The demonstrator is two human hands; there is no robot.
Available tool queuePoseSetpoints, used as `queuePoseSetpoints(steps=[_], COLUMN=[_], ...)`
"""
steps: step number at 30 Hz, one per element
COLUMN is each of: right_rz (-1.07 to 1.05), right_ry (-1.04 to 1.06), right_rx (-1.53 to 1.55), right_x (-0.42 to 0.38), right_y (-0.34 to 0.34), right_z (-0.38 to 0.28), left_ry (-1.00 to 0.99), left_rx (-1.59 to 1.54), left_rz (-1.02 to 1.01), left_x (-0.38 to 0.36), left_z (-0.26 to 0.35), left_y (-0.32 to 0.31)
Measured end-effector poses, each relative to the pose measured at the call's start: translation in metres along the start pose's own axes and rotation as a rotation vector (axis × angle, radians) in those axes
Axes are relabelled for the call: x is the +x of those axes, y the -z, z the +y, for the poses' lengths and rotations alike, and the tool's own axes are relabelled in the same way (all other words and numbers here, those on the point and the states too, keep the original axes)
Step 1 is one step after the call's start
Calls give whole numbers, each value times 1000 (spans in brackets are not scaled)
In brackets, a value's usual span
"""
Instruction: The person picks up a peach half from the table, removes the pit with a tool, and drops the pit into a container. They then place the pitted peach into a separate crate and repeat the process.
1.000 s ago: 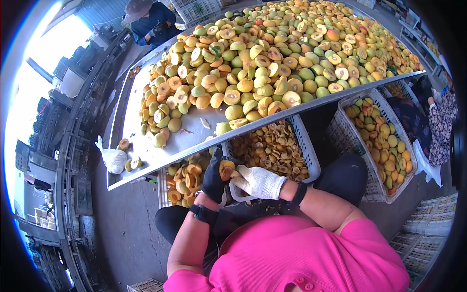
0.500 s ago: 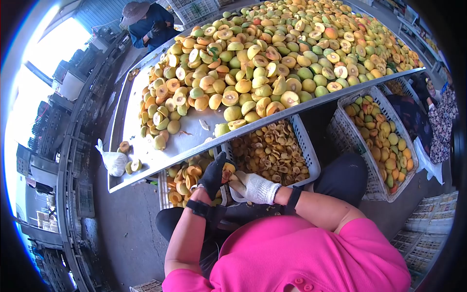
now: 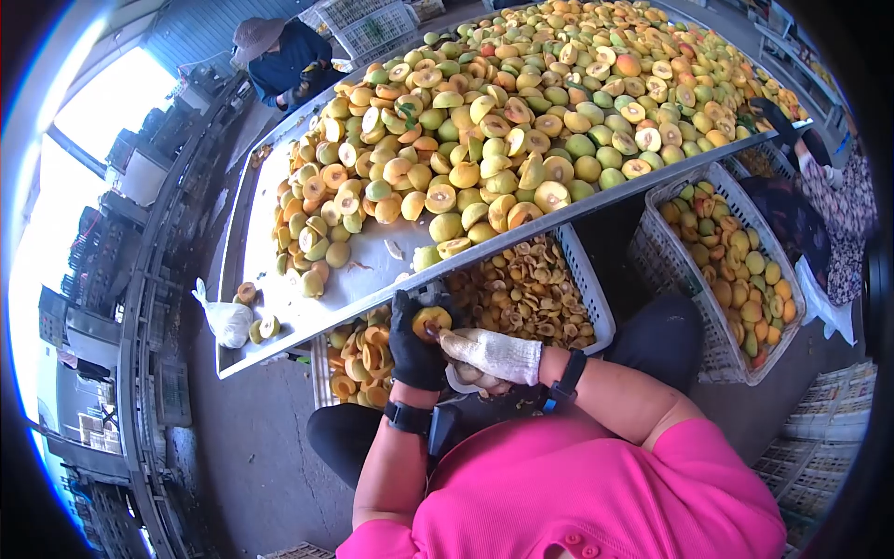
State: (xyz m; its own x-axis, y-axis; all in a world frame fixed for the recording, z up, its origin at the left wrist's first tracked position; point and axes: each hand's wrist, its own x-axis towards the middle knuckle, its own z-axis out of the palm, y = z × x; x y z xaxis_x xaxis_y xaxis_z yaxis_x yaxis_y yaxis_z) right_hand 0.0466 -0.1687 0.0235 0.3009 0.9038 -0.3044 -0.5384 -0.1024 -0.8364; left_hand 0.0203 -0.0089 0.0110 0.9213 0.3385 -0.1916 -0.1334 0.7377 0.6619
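My left hand (image 3: 415,352), in a black glove, is wrapped round a halved yellow peach (image 3: 430,318) with its reddish centre facing up. My right hand (image 3: 492,355), in a white glove, has its fingers closed right at the peach's cut face; what they grip, I cannot tell. Both hands are over my lap, just below the near edge of a metal table (image 3: 371,256). Beneath them stand a basket of hollowed peach halves (image 3: 358,359) and a crate of brownish cut-out pieces (image 3: 526,289).
Halved peaches (image 3: 466,172) are heaped across the table. A knotted white bag (image 3: 226,317) sits at its left corner. To the right stands a crate of fruit (image 3: 731,270). One person (image 3: 289,61) works at the far left, and another person (image 3: 829,186) at the right edge.
The peach in my left hand now shows its cut face more fully, and my right fingers have come up to it. The person at the right has stretched an arm to the table edge.
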Motion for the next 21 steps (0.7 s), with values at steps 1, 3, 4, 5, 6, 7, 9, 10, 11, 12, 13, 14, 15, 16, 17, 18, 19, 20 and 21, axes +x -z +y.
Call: queuePoseSetpoints(steps=[1,3,4,5,6,7,9,10,11,12,13,14,15,16,17,18,19,20,21], right_rz=[-7,9,32,55,17,-20,-56,-55,-52,-77,-101,-125,-152,-181,-210,-253,-294,-334,-334], right_ry=[5,37,62,87,51,14,-42,-55,-64,-72,-81,-91,-113,-135,-157,-189,-223,-256,-253], right_rx=[-35,-92,-115,-139,-95,-51,-24,-39,-54,-20,14,48,112,174,234,304,376,446,436], right_x=[-2,-3,-3,-3,-4,-5,-8,-8,-9,-9,-10,-10,-11,-11,-10,-7,-3,-1,-1], right_y=[0,-2,-5,-6,-6,-3,-2,-2,-2,-2,-2,-2,-2,-1,0,1,3,5,6], right_z=[-2,-2,0,1,1,1,3,3,3,3,5,7,8,9,10,12,16,18,16], left_ry=[-3,-109,-212,-317,-255,-192,-104,-79,-53,-71,-88,-105,-70,-38,-8,60,127,189,159], left_rx=[54,312,516,718,655,591,514,506,500,630,760,889,879,868,858,651,443,233,293], left_rz=[20,39,38,36,-14,-63,-151,-194,-242,-234,-225,-215,-198,-180,-162,-134,-105,-78,-93], left_x=[-2,-6,-7,-8,-8,-9,-13,-14,-13,-14,-15,-16,-16,-15,-14,-15,-16,-17,-17], left_z=[2,2,1,0,3,8,11,13,14,16,19,20,20,20,21,20,16,13,14], left_y=[-2,-1,1,2,1,-1,-2,-3,-4,-5,-5,-5,0,5,8,8,8,7,6])
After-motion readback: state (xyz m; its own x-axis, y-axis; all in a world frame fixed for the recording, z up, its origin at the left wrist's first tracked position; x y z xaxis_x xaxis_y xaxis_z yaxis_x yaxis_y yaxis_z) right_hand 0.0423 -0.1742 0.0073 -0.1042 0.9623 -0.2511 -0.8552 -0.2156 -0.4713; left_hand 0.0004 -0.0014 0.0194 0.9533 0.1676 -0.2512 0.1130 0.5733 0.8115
